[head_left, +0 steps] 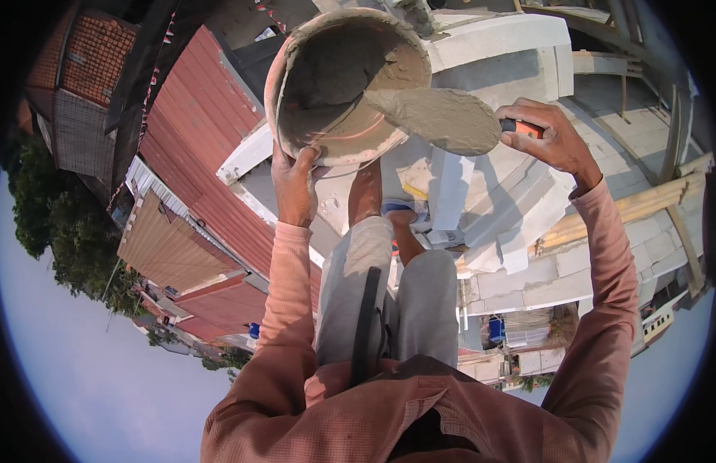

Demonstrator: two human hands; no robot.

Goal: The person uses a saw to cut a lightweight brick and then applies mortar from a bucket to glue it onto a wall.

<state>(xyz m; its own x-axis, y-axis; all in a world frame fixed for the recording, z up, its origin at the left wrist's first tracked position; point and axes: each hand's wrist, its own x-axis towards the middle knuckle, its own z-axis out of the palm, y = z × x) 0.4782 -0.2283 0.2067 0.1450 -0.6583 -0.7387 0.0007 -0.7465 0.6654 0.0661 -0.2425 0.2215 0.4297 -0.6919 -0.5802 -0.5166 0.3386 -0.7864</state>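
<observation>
A round bucket (275,92) coated with mortar is tilted in front of me, its opening toward me. Wet grey mortar (331,73) covers much of its inside. My left hand (296,185) grips the near left of the rim, thumb over the edge. To the right, my right hand (549,135) is closed round the orange and black handle of a trowel (447,119). Grey mortar coats the trowel's blade, whose tip reaches over the bucket's right rim. The blade's metal is hidden under the mortar.
White concrete beams (504,35) and a pale block wall (543,282) stand ahead and right. Wooden poles (636,204) lie at the right. Red metal roofs (196,108) spread below on the left. A blue shoe (398,207) shows beneath the bucket.
</observation>
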